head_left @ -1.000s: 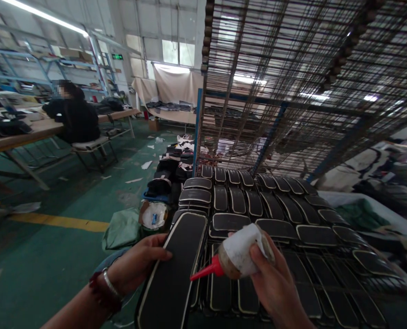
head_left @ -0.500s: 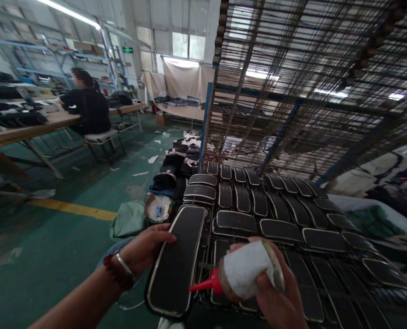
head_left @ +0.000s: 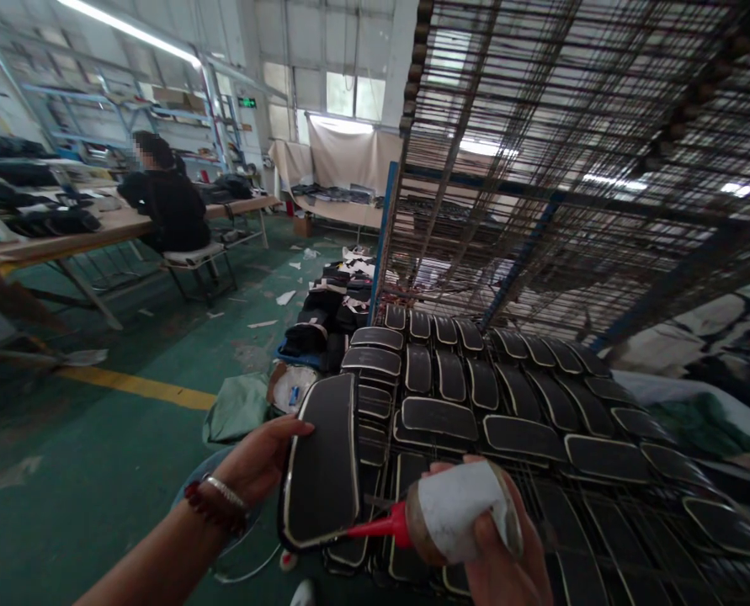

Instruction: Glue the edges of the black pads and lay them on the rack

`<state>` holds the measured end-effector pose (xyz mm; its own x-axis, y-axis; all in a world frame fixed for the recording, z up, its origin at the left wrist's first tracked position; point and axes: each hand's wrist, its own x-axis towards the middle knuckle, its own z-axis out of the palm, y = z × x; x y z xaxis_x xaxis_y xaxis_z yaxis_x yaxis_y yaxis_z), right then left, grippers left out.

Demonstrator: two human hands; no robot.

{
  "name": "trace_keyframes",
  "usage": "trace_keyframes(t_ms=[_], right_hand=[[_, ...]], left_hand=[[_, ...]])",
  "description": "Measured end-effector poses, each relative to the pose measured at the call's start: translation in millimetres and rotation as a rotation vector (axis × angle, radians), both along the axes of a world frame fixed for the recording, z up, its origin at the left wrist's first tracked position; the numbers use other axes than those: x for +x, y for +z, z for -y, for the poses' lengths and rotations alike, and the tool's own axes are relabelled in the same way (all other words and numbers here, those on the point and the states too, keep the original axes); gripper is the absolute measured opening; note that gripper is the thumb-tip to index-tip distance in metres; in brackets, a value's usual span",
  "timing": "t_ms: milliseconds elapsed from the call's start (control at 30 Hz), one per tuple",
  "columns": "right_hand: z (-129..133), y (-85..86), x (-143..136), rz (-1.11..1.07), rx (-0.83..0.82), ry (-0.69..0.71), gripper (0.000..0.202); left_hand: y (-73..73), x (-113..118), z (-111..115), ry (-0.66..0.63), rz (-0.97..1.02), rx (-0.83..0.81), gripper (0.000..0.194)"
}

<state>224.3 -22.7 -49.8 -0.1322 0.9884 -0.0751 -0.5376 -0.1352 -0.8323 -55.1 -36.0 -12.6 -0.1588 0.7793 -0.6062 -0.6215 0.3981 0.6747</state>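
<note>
Green floor [head_left: 128, 480] with a painted yellow line [head_left: 153, 390] and some white paper scraps [head_left: 285, 298] spreads to the left of a tall rack of thin metal wires with a blue frame [head_left: 555, 202], and this rack is the landmark here. Farther to the left of the rack, a person in black clothes [head_left: 176, 206] sits on a stool with a pale seat [head_left: 195, 254], at a long counter with a wooden top [head_left: 119, 229]. Beyond the rack, a beige cloth [head_left: 348, 156] is hanging. Beside the left post of the rack, dark bundles [head_left: 325, 307] lie on the floor, and nearer to the camera are a round container with white lining [head_left: 284, 389] and a green cloth bag [head_left: 239, 411].

In front of the rack, many flat black panels with pale outlines [head_left: 438, 417] lie in rows. Nearer than the rack and to its left, the left hand [head_left: 264, 461] grips one long black panel with rounded corners and a pale line along its edge [head_left: 324, 467], with the thumb on its face. The right hand [head_left: 510, 543], in front of the rack, is closed around a rounded bottle with a white wrapping [head_left: 454, 512]. The bottle is tilted on its side, and its pointed red nozzle [head_left: 382, 528] reaches the pale line at the lower edge of the held panel; whether the tip touches it, one cannot tell.
</note>
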Motion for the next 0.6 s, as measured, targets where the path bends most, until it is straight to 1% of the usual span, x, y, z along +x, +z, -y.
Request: trace_keyframes(t_ms=[67,133,167,200,233,267,333,433,500,600], right_hand=[[-2,-9.5,-6,-0.039,-0.077,0.088,0.047],[-10,-13.8,-15,-0.112,-0.197,0.197,0.035],[-17,-13.0,-20,-0.154,-0.247,0.209,0.032],[-26,-10.2,-25,-0.185,-0.279,0.185,0.030],[-36,-5.6,-29,-0.194,-0.273,0.116,0.028],[-47,0.0,-33,-0.177,-0.237,0.047,0.027],[-67,11.6,-39,-0.072,-0.097,-0.035,0.031],[-87,21.2,-44,0.012,0.039,-0.092,0.038],[-89,20.7,-46,0.043,0.092,-0.107,0.040],[-82,15.5,-45,0.092,0.142,-0.089,0.042]], left_hand=[[-2.2,0,0,0.016,-0.014,0.006,0.028],[-4.0,4,1,0.013,-0.026,0.026,0.025],[-4.8,6,2,0.003,-0.030,0.039,0.024],[-5.5,10,3,-0.012,-0.027,0.055,0.025],[-6.2,14,5,-0.033,-0.014,0.072,0.026],[-6.9,19,6,-0.058,0.009,0.085,0.028],[-8.5,30,9,-0.104,0.068,0.099,0.032],[-11.4,44,10,-0.150,0.124,0.111,0.038],[-13.1,50,9,-0.173,0.139,0.132,0.042],[-14.6,53,7,-0.193,0.143,0.151,0.044]])
